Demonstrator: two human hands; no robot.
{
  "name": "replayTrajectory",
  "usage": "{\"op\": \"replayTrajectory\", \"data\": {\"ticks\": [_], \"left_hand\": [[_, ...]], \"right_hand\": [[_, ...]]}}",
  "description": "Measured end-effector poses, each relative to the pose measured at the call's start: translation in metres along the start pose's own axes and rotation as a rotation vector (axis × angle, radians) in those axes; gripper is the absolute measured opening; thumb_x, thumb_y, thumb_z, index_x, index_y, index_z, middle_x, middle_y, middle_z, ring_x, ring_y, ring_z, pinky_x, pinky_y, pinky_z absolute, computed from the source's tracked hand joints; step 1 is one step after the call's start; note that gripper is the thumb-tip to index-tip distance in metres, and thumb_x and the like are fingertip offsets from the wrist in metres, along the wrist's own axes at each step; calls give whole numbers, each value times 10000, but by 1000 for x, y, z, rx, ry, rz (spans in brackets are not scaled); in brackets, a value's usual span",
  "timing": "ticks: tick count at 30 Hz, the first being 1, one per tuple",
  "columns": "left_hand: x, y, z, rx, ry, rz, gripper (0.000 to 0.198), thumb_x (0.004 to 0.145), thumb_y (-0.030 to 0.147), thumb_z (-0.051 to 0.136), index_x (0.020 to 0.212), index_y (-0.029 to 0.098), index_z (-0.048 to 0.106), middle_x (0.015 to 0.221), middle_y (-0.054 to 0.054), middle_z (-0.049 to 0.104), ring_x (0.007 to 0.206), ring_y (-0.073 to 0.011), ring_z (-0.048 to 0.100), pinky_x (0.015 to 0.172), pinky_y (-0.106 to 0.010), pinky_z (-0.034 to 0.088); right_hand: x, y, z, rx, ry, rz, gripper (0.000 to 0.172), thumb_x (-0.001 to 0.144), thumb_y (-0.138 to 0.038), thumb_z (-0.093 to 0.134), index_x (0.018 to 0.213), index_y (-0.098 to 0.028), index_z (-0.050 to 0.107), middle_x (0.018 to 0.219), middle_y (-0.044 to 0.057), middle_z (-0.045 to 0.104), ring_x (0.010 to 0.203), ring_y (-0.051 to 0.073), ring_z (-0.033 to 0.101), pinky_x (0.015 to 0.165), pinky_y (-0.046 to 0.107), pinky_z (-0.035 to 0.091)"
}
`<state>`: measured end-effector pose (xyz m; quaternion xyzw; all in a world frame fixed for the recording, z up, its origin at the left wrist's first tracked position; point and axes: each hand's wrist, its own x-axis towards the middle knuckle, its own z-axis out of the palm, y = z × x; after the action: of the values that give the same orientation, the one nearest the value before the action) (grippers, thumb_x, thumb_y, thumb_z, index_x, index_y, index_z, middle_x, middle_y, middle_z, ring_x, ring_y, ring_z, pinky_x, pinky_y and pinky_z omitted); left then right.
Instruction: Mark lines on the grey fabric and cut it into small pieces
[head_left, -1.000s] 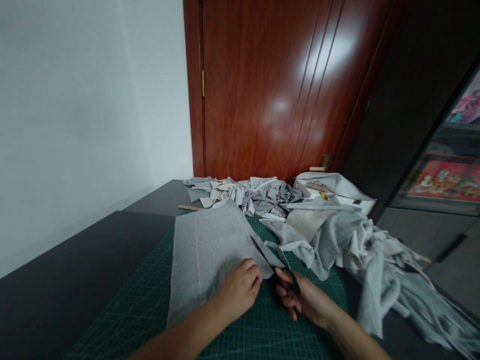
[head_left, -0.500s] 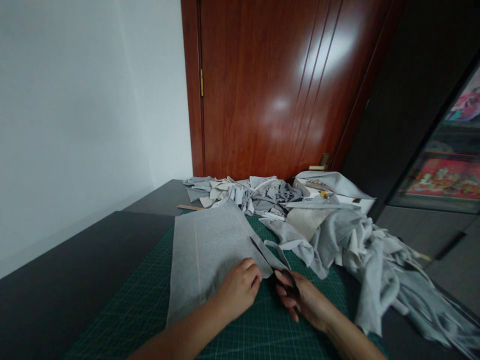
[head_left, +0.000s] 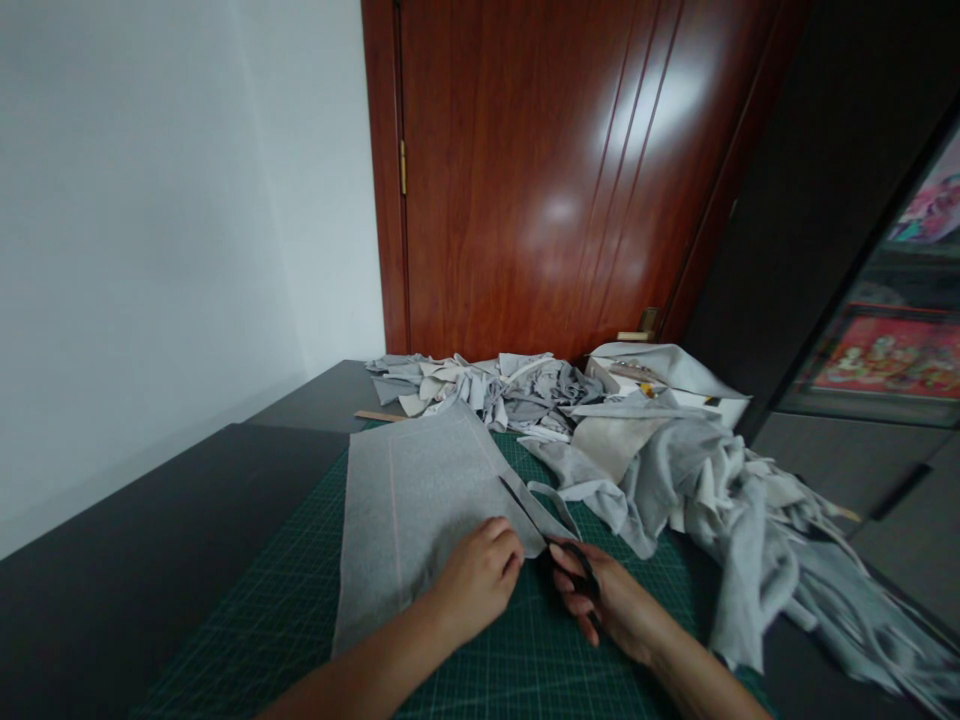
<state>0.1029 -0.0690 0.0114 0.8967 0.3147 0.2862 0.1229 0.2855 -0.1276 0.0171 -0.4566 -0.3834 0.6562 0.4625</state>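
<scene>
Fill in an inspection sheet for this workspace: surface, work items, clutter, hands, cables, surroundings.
Surface: green gridded mat on a dark table.
Work items: grey cloth lying on the mat, pale pink line down its left part; black scissors with blades at its right side.
Clutter: fabric scraps along the back; heaped grey fabric at right; white box behind the heap; thin wooden strip at the far left.
Hands: left hand curled at the cloth, grip unclear; right hand holding the scissors.
Cables: nothing seen.
Surroundings: reddish-brown door ahead, pale wall left, glass-fronted cabinet right.
</scene>
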Motion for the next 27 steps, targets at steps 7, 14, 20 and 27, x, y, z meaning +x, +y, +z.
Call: {"op": "replayTrajectory", "data": {"ticks": [7,14,20,27], "left_hand": [[1,2,0,-3,-36,-44,170,839,44,526,788,191,596,859,-2,585,830,-151,569,761,-253,453],[5,4,-10,81,-157,-160,117,838,91,537,808,192,588,808,1,619,793,-165,580,727,-264,421],[9,-6,-20,-92,-259,-223,92,823,145,527,754,199,555,718,45,589,693,-125,550,627,-210,372],[8,5,-10,-383,-347,-340,101,814,181,503,716,199,518,596,61,519,615,-127,549,570,-215,384]], "right_hand": [[1,2,-1,27,-4,-9,496,676,-495,767,967,-179,517,595,-92,410,389,32,320,266,143,387],[-2,-2,0,38,16,16,601,664,-468,782,1107,-168,509,605,-89,429,403,43,353,273,155,410],[-6,-9,-7,26,-18,75,527,721,-433,751,1118,-185,509,618,-83,447,412,42,380,291,142,412],[-28,-8,-30,-18,-45,140,583,741,-491,728,1192,-198,500,657,-64,483,446,44,430,322,129,398]]}}
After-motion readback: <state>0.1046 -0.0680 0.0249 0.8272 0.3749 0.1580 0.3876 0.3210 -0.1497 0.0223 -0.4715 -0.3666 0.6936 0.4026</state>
